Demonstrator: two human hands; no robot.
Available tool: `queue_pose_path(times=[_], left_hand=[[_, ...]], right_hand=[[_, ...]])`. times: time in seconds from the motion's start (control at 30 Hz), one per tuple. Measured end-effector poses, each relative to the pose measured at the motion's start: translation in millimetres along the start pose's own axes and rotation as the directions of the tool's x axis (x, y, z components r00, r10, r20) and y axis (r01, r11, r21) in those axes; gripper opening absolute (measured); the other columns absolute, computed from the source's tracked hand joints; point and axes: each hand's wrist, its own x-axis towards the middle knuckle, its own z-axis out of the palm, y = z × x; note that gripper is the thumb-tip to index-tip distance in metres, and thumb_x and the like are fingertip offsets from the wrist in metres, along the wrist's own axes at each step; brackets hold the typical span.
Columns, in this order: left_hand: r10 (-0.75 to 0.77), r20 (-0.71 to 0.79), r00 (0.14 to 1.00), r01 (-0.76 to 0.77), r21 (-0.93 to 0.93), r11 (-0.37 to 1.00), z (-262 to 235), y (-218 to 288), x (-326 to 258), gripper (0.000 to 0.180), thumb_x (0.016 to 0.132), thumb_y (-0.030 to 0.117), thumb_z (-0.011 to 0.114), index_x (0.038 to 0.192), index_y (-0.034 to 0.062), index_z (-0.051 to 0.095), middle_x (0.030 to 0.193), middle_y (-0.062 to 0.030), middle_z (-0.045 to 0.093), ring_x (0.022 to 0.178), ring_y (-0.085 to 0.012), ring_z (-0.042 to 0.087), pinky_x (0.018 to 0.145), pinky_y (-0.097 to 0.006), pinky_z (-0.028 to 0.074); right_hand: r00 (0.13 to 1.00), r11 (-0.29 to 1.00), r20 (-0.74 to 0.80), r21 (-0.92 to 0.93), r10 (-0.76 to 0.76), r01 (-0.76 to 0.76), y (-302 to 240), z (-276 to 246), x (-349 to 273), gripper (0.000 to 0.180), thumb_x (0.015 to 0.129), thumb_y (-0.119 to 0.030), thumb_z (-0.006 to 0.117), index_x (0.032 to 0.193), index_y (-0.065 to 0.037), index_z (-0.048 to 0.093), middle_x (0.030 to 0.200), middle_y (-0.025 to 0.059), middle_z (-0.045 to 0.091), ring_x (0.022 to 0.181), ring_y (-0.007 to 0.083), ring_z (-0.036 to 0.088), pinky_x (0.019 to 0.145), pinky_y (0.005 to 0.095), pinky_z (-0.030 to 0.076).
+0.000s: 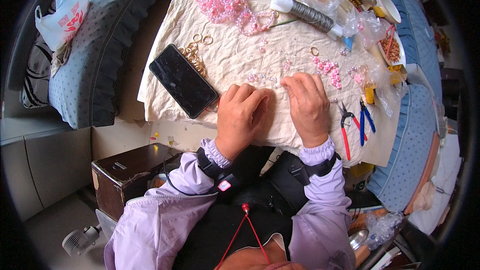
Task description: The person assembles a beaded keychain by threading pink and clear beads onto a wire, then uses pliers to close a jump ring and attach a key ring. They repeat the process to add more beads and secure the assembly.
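Note:
My left hand [241, 116] is over the near part of a cream cloth, its fingers curled in; whatever they hold, if anything, is hidden. To its right, my right hand [307, 106] has its thumb and fingertips pressed together, with nothing I can name between them. Clear and pale pink beads [262, 78] lie just beyond and between the hands. Pink beads [328, 71] are clustered past my right hand, near a single gold ring [314, 51]. Left of my left hand, a black phone [183, 80] rests beside a pile of gold rings [193, 59].
Red-handled pliers [345, 127] and blue-handled pliers [365, 120] lie right of my right hand. At the back are a heap of pink beaded strands [222, 1] and a spool of grey wire [310, 16]. Plastic bags [367, 27] and a bowl [392, 47] crowd the far right.

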Motion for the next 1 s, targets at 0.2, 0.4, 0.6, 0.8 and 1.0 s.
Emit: queue_pose_path(times=[0.2, 0.4, 0.6, 0.8, 1.0], left_hand=[[0.006, 0.017, 1.0, -0.006, 0.027, 1.0, -2.2, 2.1, 5.0, 0.021, 0.087, 0.011, 0.08, 0.108, 0.0111, 0.078, 0.089, -0.0087, 0.066, 0.081, -0.0309, 0.059, 0.073, -0.043, 0.048], [-0.022, 0.017, 1.0, 0.02, 0.114, 0.993, 5.1, 7.6, 16.8, 0.014, 0.086, 0.013, 0.078, 0.1, 0.0147, 0.077, 0.089, -0.0068, 0.065, 0.082, -0.0309, 0.059, 0.074, -0.043, 0.048], [-0.035, -0.013, 0.999, 0.037, 0.148, 0.988, 13.8, 8.7, 17.7, 0.012, 0.084, 0.014, 0.08, 0.095, 0.014, 0.075, 0.089, -0.0057, 0.065, 0.082, -0.0309, 0.06, 0.074, -0.043, 0.048], [-0.041, -0.057, 0.998, 0.043, 0.051, 0.998, 16.9, 6.9, 19.1, 0.011, 0.081, 0.012, 0.078, 0.09, 0.0123, 0.071, 0.087, -0.0063, 0.062, 0.085, -0.0307, 0.059, 0.074, -0.044, 0.044], [0.023, -0.122, 0.992, -0.029, -0.047, 0.998, 7.7, 6.4, 17.0, 0.016, 0.08, 0.008, 0.081, 0.094, 0.0118, 0.073, 0.087, -0.0057, 0.063, 0.083, -0.0296, 0.059, 0.074, -0.042, 0.046]], right_hand=[[0.998, 0.992, 0.015, 0.11, 0.065, -0.066, 2.7, 3.5, -1.9, 0.012, 0.093, -0.01, 0.075, 0.104, -0.009, 0.073, 0.106, 0.0062, 0.067, 0.098, 0.0292, 0.063, 0.084, 0.0413, 0.054], [0.984, 0.956, 0.051, 0.234, 0.172, -0.179, 3.1, 3.6, -2.5, 0.007, 0.094, -0.011, 0.075, 0.1, -0.008, 0.074, 0.103, 0.0082, 0.069, 0.098, 0.0326, 0.063, 0.087, 0.0433, 0.053], [0.976, 0.928, 0.08, 0.304, 0.201, -0.215, 4.5, 3.2, -3.0, 0.007, 0.094, -0.011, 0.076, 0.098, -0.007, 0.074, 0.1, 0.0086, 0.07, 0.097, 0.0324, 0.063, 0.086, 0.0426, 0.052], [0.969, 0.903, 0.107, 0.353, 0.221, -0.245, 3.2, 1.6, -2.5, 0.008, 0.094, -0.012, 0.076, 0.1, -0.007, 0.073, 0.101, 0.0091, 0.07, 0.099, 0.0327, 0.063, 0.088, 0.0423, 0.052], [0.997, 0.916, 0.023, 0.395, 0.071, -0.075, 1.3, -0.9, 0.5, 0.017, 0.092, -0.01, 0.078, 0.108, -0.009, 0.073, 0.11, 0.0101, 0.072, 0.108, 0.0333, 0.064, 0.095, 0.0426, 0.052]])
